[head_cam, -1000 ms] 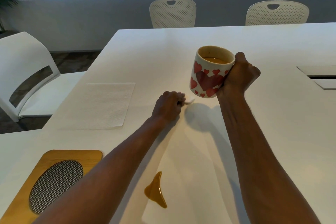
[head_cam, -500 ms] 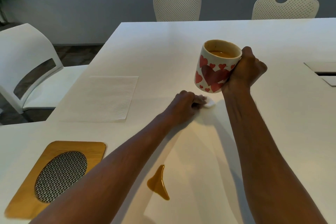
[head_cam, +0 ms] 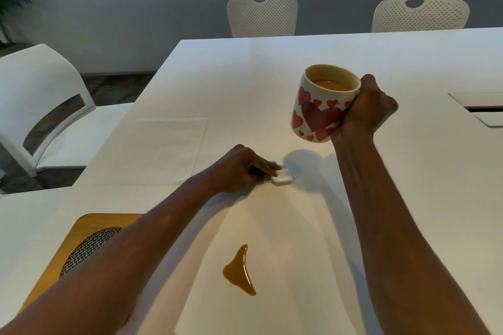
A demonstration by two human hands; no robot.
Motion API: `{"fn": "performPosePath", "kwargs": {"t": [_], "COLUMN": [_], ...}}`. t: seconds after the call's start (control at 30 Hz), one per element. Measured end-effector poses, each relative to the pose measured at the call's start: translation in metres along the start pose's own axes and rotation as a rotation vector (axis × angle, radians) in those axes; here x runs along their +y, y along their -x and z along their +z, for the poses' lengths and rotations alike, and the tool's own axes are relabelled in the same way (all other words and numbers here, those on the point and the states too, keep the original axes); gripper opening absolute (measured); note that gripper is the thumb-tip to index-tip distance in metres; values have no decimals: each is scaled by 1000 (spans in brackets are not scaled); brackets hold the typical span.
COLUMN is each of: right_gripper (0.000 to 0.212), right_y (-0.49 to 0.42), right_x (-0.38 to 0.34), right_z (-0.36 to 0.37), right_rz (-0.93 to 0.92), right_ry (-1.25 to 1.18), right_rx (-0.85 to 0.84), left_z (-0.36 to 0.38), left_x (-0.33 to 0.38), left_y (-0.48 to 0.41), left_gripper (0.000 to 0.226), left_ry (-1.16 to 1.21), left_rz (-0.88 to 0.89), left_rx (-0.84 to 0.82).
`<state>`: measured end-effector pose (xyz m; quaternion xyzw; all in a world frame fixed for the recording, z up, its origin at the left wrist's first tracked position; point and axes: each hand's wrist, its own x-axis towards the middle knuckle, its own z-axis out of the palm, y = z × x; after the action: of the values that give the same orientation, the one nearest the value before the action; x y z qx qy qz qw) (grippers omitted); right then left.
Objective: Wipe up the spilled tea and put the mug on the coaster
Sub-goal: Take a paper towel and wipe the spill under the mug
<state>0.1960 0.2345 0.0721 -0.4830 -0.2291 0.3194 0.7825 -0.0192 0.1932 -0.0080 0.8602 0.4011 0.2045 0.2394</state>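
My right hand (head_cam: 364, 109) grips a white mug (head_cam: 321, 106) with red hearts, tea inside, lifted above the white table (head_cam: 245, 76). Under and left of the mug, my left hand (head_cam: 239, 168) presses a small folded white tissue (head_cam: 283, 179) onto the table, fingers curled over it. A brown tea puddle (head_cam: 239, 272) lies near me between my forearms. The wooden coaster (head_cam: 81, 242) with a round woven metal inset sits at the near left, partly hidden by my left forearm.
A flat white napkin (head_cam: 152, 152) lies left of my left hand. A white chair (head_cam: 40, 106) stands at the table's left, two perforated chairs (head_cam: 261, 13) at the far side. A cable hatch (head_cam: 481, 109) is set in the table at right.
My left hand has slid the tissue to the right along the table under the raised mug. The mug stays lifted in my right hand.
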Motion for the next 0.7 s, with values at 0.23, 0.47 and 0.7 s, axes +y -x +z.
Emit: {"fn": "performPosePath", "kwargs": {"t": [0.23,0.47,0.7], "right_gripper": [37,43,50], "right_y": [-2,-3,-3], "right_x": [0,0,2], "right_z": [0,3,4], "right_rz": [19,-8,-6], "right_ry": [-42,-18,-17], "right_rx": [-26,-20,-39], "left_z": [7,23,46], "left_x": [-25,-10,24], "left_y": [-27,-65,-46], "left_gripper": [19,23,25], "left_ry": [-66,-88,-45], "left_rz": [-316,-370,-70], "left_rx": [364,378,194]}}
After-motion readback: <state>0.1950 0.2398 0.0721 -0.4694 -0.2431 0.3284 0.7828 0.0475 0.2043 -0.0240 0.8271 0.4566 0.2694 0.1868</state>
